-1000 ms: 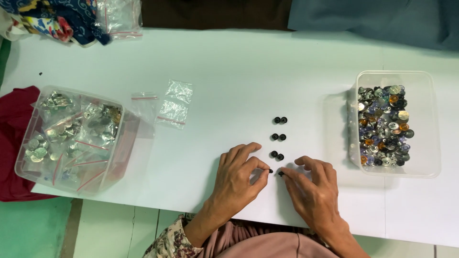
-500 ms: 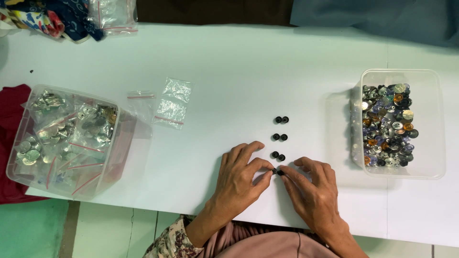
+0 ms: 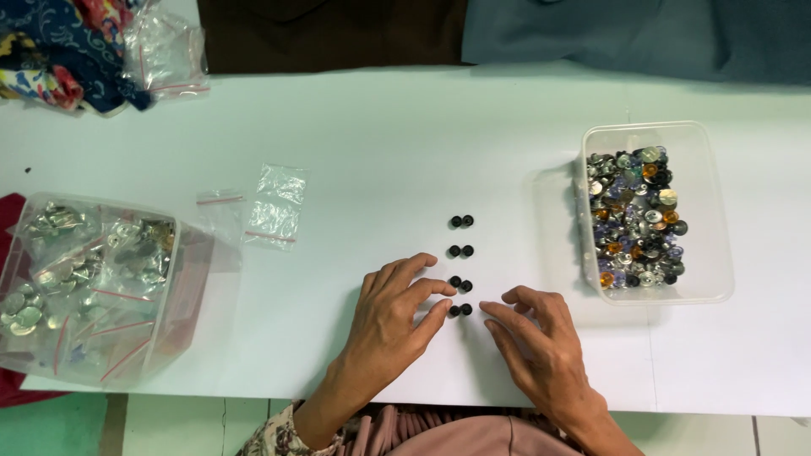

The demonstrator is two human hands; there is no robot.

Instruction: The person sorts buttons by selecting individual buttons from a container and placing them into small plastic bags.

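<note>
I count four pairs of small black buttons (image 3: 460, 265) lined up on the white bench (image 3: 380, 135). My left hand (image 3: 393, 325) and right hand (image 3: 541, 350) rest at the nearest pair, fingers loosely spread, seemingly gripping nothing. Plenty remain in the clear tub (image 3: 652, 211).

Bare table (image 3: 405, 127) lies open between small bags (image 3: 274, 205) and clear tub of buttons (image 3: 650, 211). Column of black button pairs (image 3: 460, 264) splits it. Left edge blocked by bag-filled container (image 3: 84, 287).
</note>
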